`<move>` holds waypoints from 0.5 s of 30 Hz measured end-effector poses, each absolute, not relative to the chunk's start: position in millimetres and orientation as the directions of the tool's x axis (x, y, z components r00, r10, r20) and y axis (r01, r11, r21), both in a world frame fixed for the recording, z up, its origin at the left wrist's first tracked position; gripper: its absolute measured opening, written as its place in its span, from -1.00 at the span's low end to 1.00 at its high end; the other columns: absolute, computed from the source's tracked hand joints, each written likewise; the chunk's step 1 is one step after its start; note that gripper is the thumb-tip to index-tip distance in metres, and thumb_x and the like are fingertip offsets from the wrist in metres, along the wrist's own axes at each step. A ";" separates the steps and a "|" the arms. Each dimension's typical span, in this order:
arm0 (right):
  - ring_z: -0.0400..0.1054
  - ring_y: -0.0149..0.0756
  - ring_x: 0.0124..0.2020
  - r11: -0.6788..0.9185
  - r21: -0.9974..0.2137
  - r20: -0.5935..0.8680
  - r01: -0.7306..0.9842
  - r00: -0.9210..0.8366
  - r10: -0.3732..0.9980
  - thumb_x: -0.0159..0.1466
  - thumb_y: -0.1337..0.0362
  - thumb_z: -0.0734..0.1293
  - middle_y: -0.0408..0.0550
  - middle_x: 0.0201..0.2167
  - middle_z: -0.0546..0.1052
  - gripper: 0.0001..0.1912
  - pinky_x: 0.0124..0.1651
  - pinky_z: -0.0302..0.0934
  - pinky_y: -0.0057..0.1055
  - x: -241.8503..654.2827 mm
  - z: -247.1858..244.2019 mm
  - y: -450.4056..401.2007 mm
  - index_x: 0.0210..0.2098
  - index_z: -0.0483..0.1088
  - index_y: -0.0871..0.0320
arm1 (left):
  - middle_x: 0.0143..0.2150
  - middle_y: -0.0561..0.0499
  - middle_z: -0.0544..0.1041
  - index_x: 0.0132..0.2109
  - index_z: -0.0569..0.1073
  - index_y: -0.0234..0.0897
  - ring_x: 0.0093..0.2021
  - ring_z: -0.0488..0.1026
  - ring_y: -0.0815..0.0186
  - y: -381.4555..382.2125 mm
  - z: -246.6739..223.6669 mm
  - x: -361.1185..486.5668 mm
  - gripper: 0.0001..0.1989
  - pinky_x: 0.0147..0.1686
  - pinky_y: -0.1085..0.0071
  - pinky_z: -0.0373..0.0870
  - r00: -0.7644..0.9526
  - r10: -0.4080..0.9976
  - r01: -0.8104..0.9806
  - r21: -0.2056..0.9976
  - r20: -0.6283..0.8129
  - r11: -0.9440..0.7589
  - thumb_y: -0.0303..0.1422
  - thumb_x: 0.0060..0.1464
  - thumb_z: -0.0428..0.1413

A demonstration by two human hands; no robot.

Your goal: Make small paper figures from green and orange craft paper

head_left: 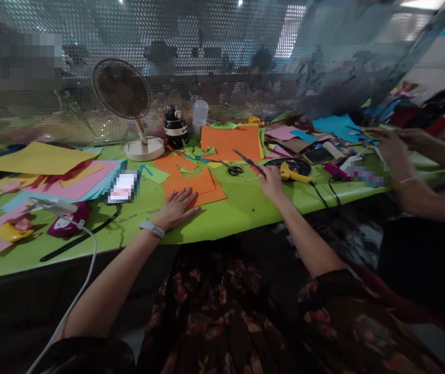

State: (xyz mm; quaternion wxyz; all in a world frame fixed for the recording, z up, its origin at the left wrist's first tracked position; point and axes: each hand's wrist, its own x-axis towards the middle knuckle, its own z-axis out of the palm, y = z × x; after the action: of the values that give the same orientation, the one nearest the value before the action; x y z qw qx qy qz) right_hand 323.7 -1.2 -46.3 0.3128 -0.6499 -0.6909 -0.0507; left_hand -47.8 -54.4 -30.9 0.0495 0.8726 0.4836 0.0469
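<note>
My left hand (179,206) lies flat with fingers spread on sheets of orange paper (214,190) near the table's front edge. To its right, my right hand (272,183) is closed around what looks like a pair of scissors (247,160), with dark blades pointing away and to the left and red and black on the handle. The fingers partly hide the handle. Another pair of black-handled scissors (234,170) lies on the table between my hands. Right beside my right hand is a yellow glue gun (294,174) on a dark round plate.
A white fan (144,149), a dark bottle (175,129) and a large orange sheet (230,141) stand or lie at the back. Left are a phone (123,187), coloured paper (39,158) and a white cable (92,259). A co-worker's hands (395,148) work at the right.
</note>
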 end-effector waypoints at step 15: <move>0.27 -0.12 -0.06 0.437 -0.301 0.382 0.848 -0.312 0.870 0.25 0.43 0.33 0.04 -0.16 0.43 -0.69 0.08 0.20 -0.02 287.9 -49.4 13.9 -0.04 0.53 0.06 | 0.46 -0.06 -0.10 0.40 0.02 -0.23 0.44 -0.20 0.20 -54.1 -26.9 -48.6 -0.29 0.37 0.14 -0.25 0.533 0.846 0.840 0.114 0.003 -0.530 0.07 0.27 -0.28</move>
State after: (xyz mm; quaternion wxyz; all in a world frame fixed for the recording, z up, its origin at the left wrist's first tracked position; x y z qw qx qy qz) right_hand 287.9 13.9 -49.4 0.2506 -0.5302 -0.8097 0.0221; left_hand -48.6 -54.1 -26.9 0.0492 0.8742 0.4822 0.0290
